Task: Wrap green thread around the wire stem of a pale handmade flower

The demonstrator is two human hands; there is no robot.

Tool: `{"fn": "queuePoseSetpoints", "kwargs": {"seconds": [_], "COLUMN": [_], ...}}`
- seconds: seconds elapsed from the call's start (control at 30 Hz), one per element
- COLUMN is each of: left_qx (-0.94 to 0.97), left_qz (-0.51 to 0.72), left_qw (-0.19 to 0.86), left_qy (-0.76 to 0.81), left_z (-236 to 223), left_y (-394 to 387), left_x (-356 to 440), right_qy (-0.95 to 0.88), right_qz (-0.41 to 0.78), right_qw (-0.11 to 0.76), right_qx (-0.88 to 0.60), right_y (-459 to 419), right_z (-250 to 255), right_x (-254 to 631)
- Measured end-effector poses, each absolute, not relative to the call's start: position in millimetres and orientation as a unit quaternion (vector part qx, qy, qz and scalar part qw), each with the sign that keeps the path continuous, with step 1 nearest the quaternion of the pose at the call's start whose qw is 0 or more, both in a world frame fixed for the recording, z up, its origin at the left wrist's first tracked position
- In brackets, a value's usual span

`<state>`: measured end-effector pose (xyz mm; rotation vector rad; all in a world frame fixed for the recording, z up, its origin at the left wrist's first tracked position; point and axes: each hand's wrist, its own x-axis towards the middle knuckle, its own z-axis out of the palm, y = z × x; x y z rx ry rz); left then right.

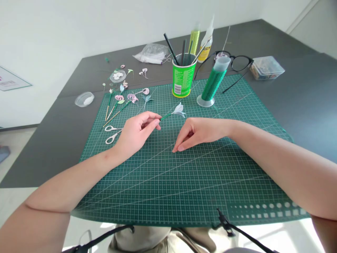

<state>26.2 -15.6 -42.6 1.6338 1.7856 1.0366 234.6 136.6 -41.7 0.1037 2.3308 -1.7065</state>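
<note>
My left hand (137,131) pinches the green stem of a small white paper flower (179,110), holding it just above the green cutting mat (163,182). The flower head points to the right. My right hand (197,133) is beside it, its fingertips pressed together and touching the mat; whether they hold anything is too small to tell.
Finished pink and white paper flowers (123,100) and white-handled scissors (112,133) lie at the mat's left. A green cup of tools (182,79), a spool of green wire (213,86), glue bottles (205,44), glasses (237,63), a clear box (266,67) and small dishes (84,99) stand on the dark table.
</note>
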Motion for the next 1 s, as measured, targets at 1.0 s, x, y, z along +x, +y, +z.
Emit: {"fn": "queuePoseSetpoints", "kwargs": {"seconds": [1.0], "left_qx": [0.75], "left_qz": [0.218], "left_qw": [0.235], "left_qy": [0.579], "left_z": [-35], "left_y": [-28], "left_x": [41], "right_qy": [0.701], "right_qz": [-0.62], "right_qw": [-0.299], "right_qx": [0.188], "right_y": [113], "right_z": [-28], "right_x": [238]}}
